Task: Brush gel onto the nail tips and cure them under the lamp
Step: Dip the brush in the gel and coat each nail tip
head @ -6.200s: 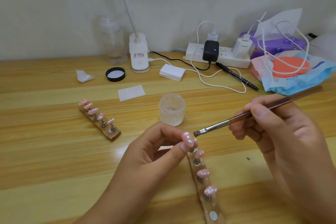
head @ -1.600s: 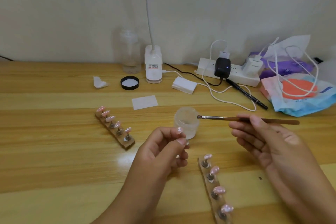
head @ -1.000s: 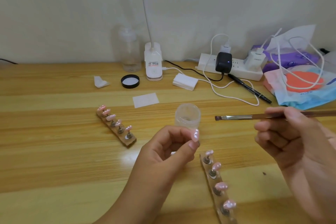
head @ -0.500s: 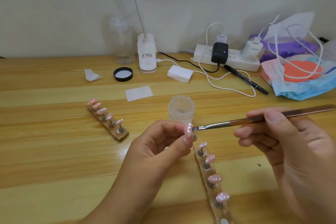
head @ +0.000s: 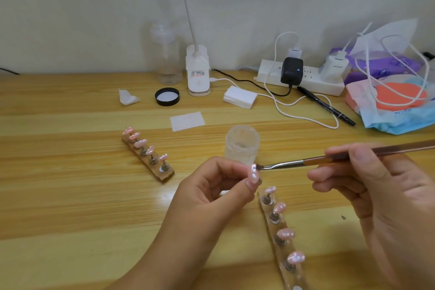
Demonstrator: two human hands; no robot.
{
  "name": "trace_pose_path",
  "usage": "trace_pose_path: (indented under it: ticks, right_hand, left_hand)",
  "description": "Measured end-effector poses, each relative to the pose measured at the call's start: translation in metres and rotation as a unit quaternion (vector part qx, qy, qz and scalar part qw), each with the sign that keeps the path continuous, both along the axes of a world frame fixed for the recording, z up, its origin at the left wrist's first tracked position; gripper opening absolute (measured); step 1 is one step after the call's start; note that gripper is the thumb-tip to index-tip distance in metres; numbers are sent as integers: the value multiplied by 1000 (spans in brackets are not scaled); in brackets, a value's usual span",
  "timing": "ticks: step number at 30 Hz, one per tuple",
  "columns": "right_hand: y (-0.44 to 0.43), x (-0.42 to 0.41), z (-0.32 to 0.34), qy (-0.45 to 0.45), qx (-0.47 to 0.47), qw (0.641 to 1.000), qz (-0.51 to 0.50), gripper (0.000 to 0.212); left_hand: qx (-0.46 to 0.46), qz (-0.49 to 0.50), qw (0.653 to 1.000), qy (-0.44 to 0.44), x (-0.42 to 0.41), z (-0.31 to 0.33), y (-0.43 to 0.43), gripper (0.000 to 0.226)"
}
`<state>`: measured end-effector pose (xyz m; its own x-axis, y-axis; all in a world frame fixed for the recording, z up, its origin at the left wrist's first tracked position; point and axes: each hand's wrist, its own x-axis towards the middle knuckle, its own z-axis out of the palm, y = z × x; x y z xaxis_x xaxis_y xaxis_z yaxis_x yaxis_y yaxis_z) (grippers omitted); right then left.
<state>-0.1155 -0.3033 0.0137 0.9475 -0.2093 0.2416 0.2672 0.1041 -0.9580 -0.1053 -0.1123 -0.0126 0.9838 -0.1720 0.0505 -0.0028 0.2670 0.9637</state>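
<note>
Wooden table (head: 70, 195) with jar (head: 242, 145), cap (head: 167, 96), pen (head: 326, 106)

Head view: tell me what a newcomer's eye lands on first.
Mid-frame, the left hand holds up a pink nail tip while the brush held in the right hand touches it. Just behind stands an open clear jar. A wooden stand of pink tips lies below the hands; a second stand lies further left.

I can read nothing for certain from here. The lamp base (head: 198, 70) carries a small label with red and dark print, too blurred to make out. The white charger (head: 335, 69) plugged into the power strip (head: 268, 75) has a short grey word on its face, too small to read. The blue packet (head: 400, 122) shows a line of blue print near its edge, also illegible.
</note>
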Motion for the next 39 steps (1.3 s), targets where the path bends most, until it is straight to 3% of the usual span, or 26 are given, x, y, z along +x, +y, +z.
trace_pose_path:
  ticks: [9, 21, 27, 39]
  right_hand:
    - [-3, -1, 2, -45, -33, 998, -15, 40]
    - [1, -1, 2, -45, -29, 998, -14, 43]
    - [1, -2, 0, -49, -48, 998, -12, 44]
    - [1, -1, 3, -61, -35, 997, -18, 45]
  left_hand:
    - [-12, 0, 1000, 12, -1, 0, 1, 16]
    - [-15, -3, 1000, 3, 0, 0, 0, 14]
    - [2, -6, 1000, 4, -1, 1, 1, 25]
    - [3, -5, 1000, -11, 1, -1, 1, 18]
